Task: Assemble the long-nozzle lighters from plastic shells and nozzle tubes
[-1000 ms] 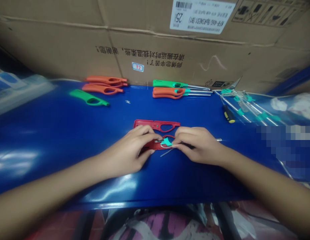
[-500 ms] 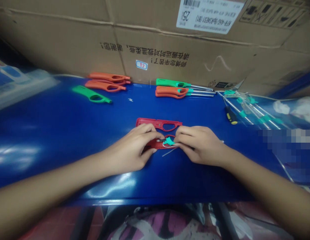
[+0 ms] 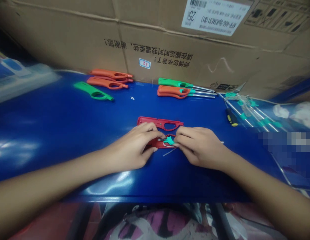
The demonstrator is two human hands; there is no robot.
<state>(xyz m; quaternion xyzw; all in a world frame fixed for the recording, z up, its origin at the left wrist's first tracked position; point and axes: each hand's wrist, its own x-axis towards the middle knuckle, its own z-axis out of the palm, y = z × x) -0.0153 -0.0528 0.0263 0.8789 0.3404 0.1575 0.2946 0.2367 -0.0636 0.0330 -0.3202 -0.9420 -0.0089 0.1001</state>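
Note:
My left hand is closed on the left end of a red lighter shell half, which lies open on the blue table. My right hand pinches at the right end, at a green trigger piece inside the shell. A white wire loops beside the trigger, with a dark part next to my left fingertips. Past my right hand a small silver tip pokes out; the rest of it is hidden. Just behind lies the matching red shell half, inner side up.
Orange and green shells lie at the back left. Lighters with metal tubes lie at back centre. A black-yellow screwdriver and several metal tubes with green parts are at the right. A cardboard box stands behind.
The whole view has shifted slightly. Both hands keep their hold on the red shell and green trigger, with hardly any visible movement.

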